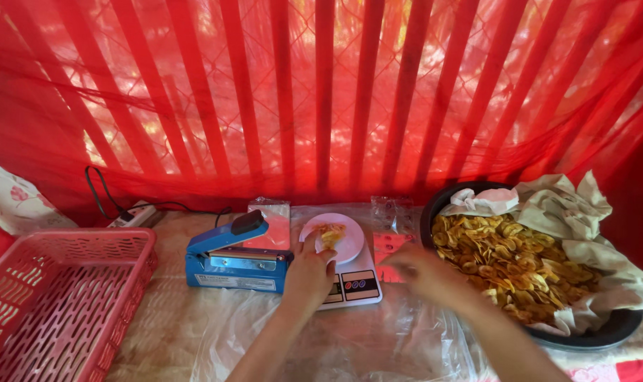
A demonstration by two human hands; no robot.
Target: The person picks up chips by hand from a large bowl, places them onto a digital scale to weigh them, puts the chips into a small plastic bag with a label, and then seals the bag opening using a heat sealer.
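Red cloth hangs behind a counter (378,346) where two hands work at a scale and a bowl of chips.

The left hand (309,274) rests against the white kitchen scale (350,277), its grip closed on a small clear bag of chips (329,235) lying on the round plate. The right hand (419,270) is blurred beside the dark bowl (604,337) of yellow chips (512,263); its grip cannot be told. A blue bag sealer (233,260) sits just left of the scale, a pink basket (56,297) farther left.
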